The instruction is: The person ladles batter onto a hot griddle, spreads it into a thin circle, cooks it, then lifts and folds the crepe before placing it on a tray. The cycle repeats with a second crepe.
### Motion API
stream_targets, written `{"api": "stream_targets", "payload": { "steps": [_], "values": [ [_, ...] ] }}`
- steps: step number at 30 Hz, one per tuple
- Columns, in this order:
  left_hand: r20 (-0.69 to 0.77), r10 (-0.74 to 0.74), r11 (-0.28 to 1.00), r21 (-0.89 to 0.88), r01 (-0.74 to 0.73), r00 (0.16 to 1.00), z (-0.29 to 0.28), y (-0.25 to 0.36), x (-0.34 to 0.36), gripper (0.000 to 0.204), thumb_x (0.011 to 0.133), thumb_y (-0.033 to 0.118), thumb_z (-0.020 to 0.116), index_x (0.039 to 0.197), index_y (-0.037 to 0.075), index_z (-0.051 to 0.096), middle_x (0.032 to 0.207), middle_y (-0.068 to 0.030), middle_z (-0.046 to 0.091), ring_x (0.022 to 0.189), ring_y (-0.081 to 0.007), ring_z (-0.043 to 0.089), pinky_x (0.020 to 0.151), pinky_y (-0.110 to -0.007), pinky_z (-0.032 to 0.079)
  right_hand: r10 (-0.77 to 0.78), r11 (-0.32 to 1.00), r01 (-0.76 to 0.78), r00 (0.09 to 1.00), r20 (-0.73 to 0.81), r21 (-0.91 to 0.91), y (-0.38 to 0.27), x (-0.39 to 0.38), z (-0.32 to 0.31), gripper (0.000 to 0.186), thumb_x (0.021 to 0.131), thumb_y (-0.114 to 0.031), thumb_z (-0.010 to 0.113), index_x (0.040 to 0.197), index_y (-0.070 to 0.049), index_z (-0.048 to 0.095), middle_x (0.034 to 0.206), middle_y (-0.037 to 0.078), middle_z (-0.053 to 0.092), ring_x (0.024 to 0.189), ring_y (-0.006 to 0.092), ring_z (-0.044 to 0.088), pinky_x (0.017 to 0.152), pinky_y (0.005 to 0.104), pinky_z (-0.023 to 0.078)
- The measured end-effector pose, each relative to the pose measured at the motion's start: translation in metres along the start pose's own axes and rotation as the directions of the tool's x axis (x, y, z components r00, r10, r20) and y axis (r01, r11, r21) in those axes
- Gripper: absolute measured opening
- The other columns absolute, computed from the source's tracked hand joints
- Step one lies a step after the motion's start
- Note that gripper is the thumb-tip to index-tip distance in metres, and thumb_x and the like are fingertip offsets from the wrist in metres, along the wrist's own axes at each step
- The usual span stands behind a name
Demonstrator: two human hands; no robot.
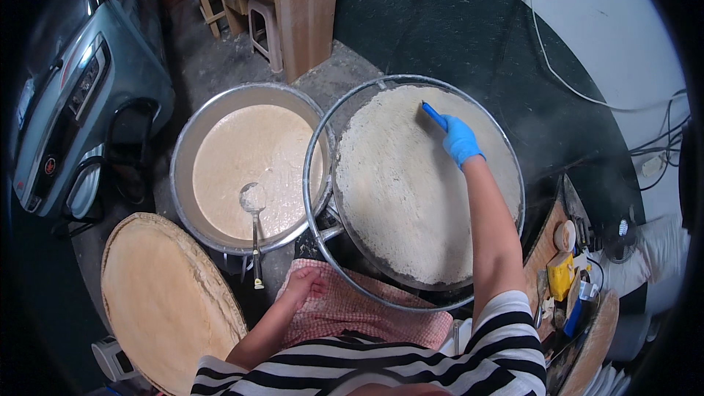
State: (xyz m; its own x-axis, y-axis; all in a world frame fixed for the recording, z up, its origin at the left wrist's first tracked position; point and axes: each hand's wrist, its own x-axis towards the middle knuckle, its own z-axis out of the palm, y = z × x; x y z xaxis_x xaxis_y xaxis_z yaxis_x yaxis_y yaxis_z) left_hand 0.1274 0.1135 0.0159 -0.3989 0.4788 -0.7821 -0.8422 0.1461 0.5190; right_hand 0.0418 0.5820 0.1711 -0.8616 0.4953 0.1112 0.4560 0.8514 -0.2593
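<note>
"What's nearest?"

"The left hand (304, 284), lower centre, by a checked apron (341, 312); fingers curled, though I can't tell whether around anything."

"Beyond?"

"A pale, round batter layer (403, 198), right of centre. Over its upper part, the blue-gloved right hand (462, 141) grips a blue tool (435, 116)."
</note>
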Motion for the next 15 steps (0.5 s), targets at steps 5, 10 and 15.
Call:
{"api": "stream_targets", "payload": {
  "steps": [5,10,15],
  "values": [
    [0.012,0.022,0.999,-0.026,-0.022,1.0,0.001,0.003,-0.002,0.021,0.091,0.025,0.049,0.093,0.005,0.056,0.076,-0.0129,0.063,0.059,-0.021,0.062,0.053,-0.031,0.052,-0.079,0.99,0.1,0.979,0.19,-0.104,-0.019,0.011,0.012,0.029,0.075,-0.003,0.05,0.1,-0.01,0.063,0.098,0.018,0.061,0.091,0.0349,0.058,0.08,0.0418,0.047],
    [0.023,0.002,1.0,-0.002,-0.002,1.0,0.002,0.007,-0.001,0.021,0.091,0.025,0.048,0.093,0.005,0.056,0.078,-0.0136,0.063,0.062,-0.0207,0.062,0.055,-0.031,0.052,-0.148,0.966,0.184,0.969,0.197,-0.18,-0.033,-0.009,0.027,0.037,0.071,-0.003,0.055,0.106,-0.014,0.061,0.097,0.018,0.061,0.09,0.034,0.059,0.078,0.0407,0.048],
    [0.03,0.014,1.0,0.014,-0.014,0.999,-0.001,0.005,-0.001,0.021,0.091,0.025,0.048,0.094,0.006,0.056,0.077,-0.0127,0.063,0.064,-0.021,0.062,0.056,-0.03,0.052,-0.261,0.91,0.289,0.957,0.13,-0.297,-0.053,-0.042,0.058,0.02,0.078,-0.007,0.053,0.097,-0.009,0.059,0.087,0.015,0.062,0.08,0.0301,0.062,0.071,0.0406,0.049]
  ]
}}
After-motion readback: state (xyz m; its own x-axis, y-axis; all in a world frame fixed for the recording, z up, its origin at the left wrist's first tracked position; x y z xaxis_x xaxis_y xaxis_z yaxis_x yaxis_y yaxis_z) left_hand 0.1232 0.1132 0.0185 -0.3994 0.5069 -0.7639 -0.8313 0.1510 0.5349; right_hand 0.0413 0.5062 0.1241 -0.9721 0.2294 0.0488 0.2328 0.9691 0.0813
